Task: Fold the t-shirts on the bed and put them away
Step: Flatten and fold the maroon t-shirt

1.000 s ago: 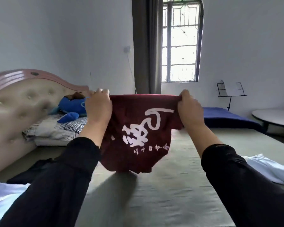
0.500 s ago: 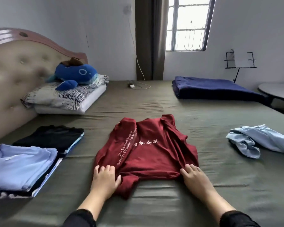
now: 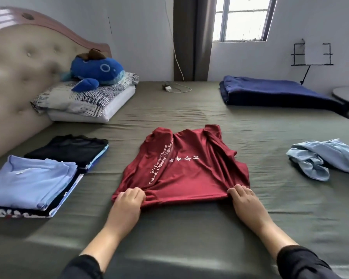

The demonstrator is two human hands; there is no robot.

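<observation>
Two stacks of folded shirts sit at our far left on the olive bed sheet (image 3: 189, 228): a light blue folded t-shirt (image 3: 28, 180) tops the nearer pile, and a black folded t-shirt (image 3: 69, 149) tops the one just behind it, nearer the tufted headboard (image 3: 14, 77). Beyond them a blue plush whale (image 3: 97, 70) rests on a patterned pillow (image 3: 85, 97).

Our left arm reaches forward from a dark sleeve, forearm bare. Our left hand (image 3: 127, 204) lies palm down at the near left corner of the maroon t-shirt (image 3: 187, 168), fingers curled and gathering the bunched hem against the sheet. The shirt lies in the middle of the bed, partly folded, white lettering facing up, its sides turned inward and its far end pointing toward the window (image 3: 244, 19).

Our right arm stretches out the same way. Our right hand (image 3: 244, 200) sits at the near right corner of the shirt, fingers bent over the hem and gripping the cloth.

Farther right, a crumpled light blue shirt (image 3: 322, 158) lies unfolded, well apart from the maroon one. Behind it a folded navy blanket (image 3: 274, 93) rests at the far side of the bed, and a white charger (image 3: 167, 88) with its cable lies near the curtain (image 3: 191, 37).
</observation>
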